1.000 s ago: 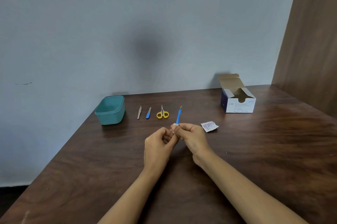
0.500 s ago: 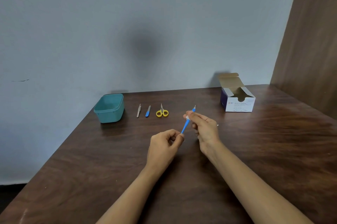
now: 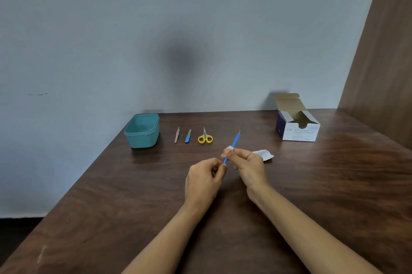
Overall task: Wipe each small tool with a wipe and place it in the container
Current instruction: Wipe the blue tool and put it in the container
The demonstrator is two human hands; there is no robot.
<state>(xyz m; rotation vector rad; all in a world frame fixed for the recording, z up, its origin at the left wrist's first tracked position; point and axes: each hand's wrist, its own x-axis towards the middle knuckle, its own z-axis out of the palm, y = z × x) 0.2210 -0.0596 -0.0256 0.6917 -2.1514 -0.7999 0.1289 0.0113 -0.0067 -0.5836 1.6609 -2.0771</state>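
Your left hand [image 3: 204,181] has its grip pinched on the bottom end of the thin blue tool [image 3: 234,141]. Your right hand [image 3: 250,165] has its grip pinched on a small white wipe [image 3: 229,148]. The wipe is wrapped round the tool about halfway up. You hold the tool above the brown worktop [image 3: 133,195]. It is tilted, and its thin metal tip points up and away from you.

The teal container [image 3: 142,140] sits at the back left of the worktop, well apart from the tool. To its right, three more tools lie in a row: the tweezers [image 3: 176,135], a short file [image 3: 188,136] with a blue handle, and the yellow scissors [image 3: 205,137]. A torn packet [image 3: 264,154] lies just behind your right hand. An open box [image 3: 298,132] of swabs stands at the back right.
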